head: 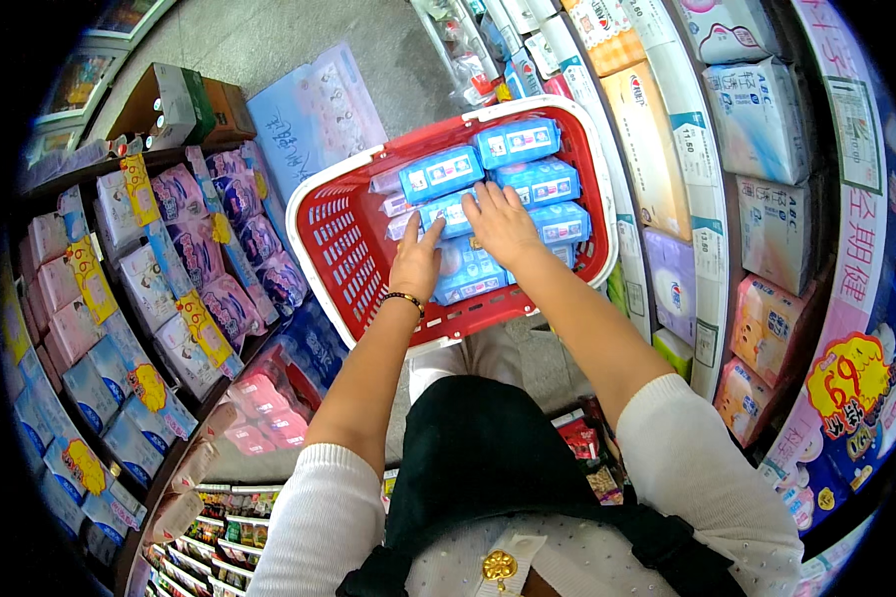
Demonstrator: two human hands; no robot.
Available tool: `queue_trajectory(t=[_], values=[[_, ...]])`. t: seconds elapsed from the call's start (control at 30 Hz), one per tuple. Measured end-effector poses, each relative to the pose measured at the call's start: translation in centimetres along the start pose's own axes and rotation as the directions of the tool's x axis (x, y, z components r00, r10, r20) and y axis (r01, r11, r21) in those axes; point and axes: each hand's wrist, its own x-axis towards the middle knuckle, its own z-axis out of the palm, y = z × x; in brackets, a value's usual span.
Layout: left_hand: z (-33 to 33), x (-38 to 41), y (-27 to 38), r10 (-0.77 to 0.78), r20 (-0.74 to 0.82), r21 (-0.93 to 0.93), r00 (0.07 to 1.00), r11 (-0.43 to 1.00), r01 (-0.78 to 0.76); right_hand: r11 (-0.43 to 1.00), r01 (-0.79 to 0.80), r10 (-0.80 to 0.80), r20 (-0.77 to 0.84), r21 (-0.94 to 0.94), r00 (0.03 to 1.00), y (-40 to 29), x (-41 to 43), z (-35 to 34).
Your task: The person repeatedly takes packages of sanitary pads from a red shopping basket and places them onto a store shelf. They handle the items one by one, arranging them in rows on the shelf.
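A red plastic shopping basket (343,298) with a white rim is in front of me. Blue plastic-wrapped packs (519,142) lie in rows in its right and middle part, with a few lilac packs (387,183) beside them on the left. My left hand (418,261), with a dark beaded bracelet at the wrist, rests its fingertips on the left end of a middle blue pack (452,213). On the same pack's right part lie the fingers of my right hand (502,224). Both hands have their fingers apart. What supports the basket is hidden.
Shelves with wrapped packs (646,149) and price strips curve along the right. To the left stands a shelf of pink, white and blue packs (149,283) with yellow price tags. An open cardboard box (216,112) sits at the upper left, near a blue and pink printed panel (306,112).
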Motion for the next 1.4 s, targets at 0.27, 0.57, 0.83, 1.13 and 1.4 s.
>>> queue_trajectory(t=[0.27, 0.57, 0.83, 1.13, 1.4], values=[[-4.0, -4.7, 4.9, 0.014, -0.341, -0.202, 0.94, 0.976, -0.087, 0.971, -0.073, 0.062, 0.055, 0.227, 0.997, -1.5, -2.0, -9.4], [-19.7, -20.8, 20.3, 0.478, -0.189, -0.1, 0.858, 0.859, -0.501, 0.718, -0.17, 0.237, -0.007, 0.675, 0.971, -3.8, -15.8, -36.6], [-31.9, -25.1, 40.1, 0.907, -0.421, 0.139, -0.026, 0.037, -0.99, 0.959, -0.264, 0.268, -0.65, 0.106, 0.711, -4.3, -26.0, -63.4], [-34.2, -30.8, 60.6, 0.702, -0.47, 0.222, -0.535, -0.493, -0.841, 0.627, -0.733, 0.184, -0.863, -0.265, 0.47, -6.4, -36.5, -75.0], [-31.9, -30.9, 68.4, 0.762, -0.419, 0.331, -0.493, -0.377, -0.865, 0.637, -0.771, 0.471, -0.786, -0.01, 0.399, -1.4, -39.6, -77.2]])
